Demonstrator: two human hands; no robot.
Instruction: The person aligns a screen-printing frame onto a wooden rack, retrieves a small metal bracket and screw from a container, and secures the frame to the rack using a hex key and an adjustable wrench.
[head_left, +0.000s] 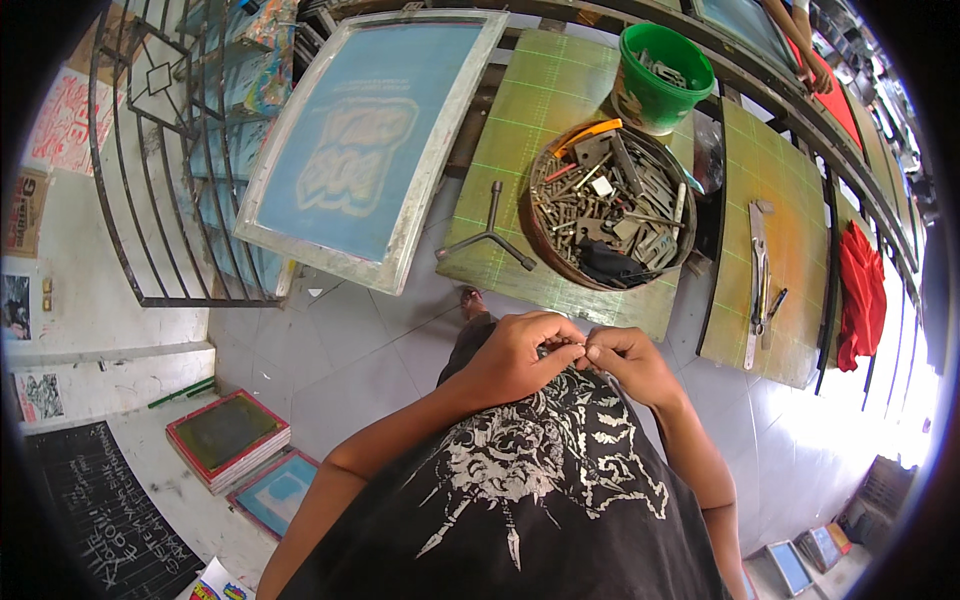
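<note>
My left hand point(537, 350) and my right hand point(618, 362) meet in front of my black printed shirt, fingertips pinched around something small that I cannot make out. Just beyond them, on a green gridded board point(470, 310), sits a round rusty tray point(630, 220) heaped with bolts, metal plates and tools, including an orange-handled one. A three-armed socket wrench point(488, 233) lies left of the tray. A green bucket point(655, 100) with metal pieces stands behind it.
A framed blue screen point(350, 140) and a metal rack point(170, 200) are at left, framed screens point(228, 442) below. The right board point(740, 280) holds a long metal strip; a red cloth point(860, 295) hangs beside it. Another person's hands point(815, 75) show at upper right.
</note>
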